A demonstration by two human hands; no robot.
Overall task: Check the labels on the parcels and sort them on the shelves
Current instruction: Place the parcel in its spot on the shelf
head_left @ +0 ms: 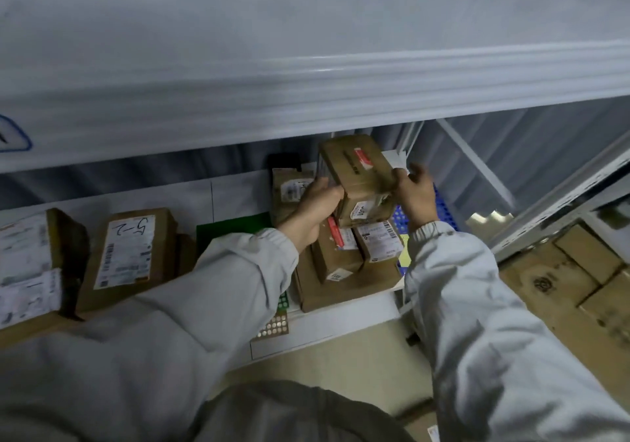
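Both my hands hold a small brown cardboard parcel (354, 172) with a red-and-white label on top, raised over a pile on the lower white shelf (324, 325). My left hand (315, 208) grips its left side. My right hand (414, 190) grips its right end, thumb on the box. Under it lie two small labelled parcels (335, 254) (378, 242) on a larger flat brown box (341, 288). Another labelled parcel (289, 189) stands behind the pile.
At the left of the shelf stands a brown parcel marked with handwriting (128, 247), beside more labelled parcels (27, 264). A green sheet (235, 230) and a blue perforated basket (439, 206) lie by the pile. The upper shelf (306, 76) overhangs. Flattened cartons (572, 281) lie at right.
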